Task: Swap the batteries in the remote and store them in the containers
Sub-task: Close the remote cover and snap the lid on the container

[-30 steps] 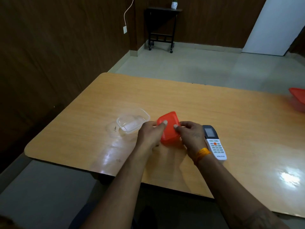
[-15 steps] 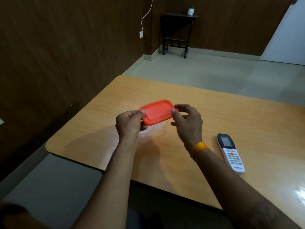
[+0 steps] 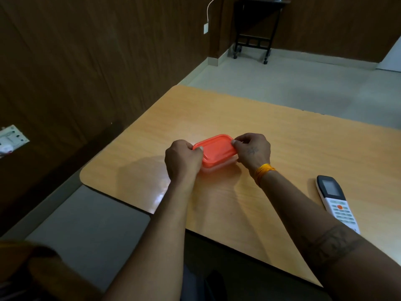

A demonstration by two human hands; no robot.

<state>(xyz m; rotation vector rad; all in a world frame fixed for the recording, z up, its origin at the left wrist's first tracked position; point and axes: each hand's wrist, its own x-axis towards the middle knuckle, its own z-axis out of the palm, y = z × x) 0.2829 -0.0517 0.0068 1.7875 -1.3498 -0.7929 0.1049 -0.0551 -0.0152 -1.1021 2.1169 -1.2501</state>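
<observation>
From the head view, centre frame: the left hand [image 3: 183,160] and the right hand [image 3: 252,149] are both closed on the short ends of a flat orange rectangular plastic lid [image 3: 214,149], thumbs on top, pinching it over a clear plastic container [image 3: 219,167] whose rim just peeks out beneath on the glossy wooden surface [image 3: 303,148]. The lid looks level and seated on the tub, or very nearly; whether it has clicked home, I cannot tell. Down at the lower right of the frame lies the white and black air-conditioner remote [image 3: 335,202], face up, well apart from the hands and untouched. No batteries are visible; if any sit in the tub, the lid hides them. This looks like light, thin, slightly bendy plastic, smooth enough to slip, so the corners and raised rim are the sensible places to hold, pressing down evenly. The tub may skate on that shiny top, so steady pressure matters.
</observation>
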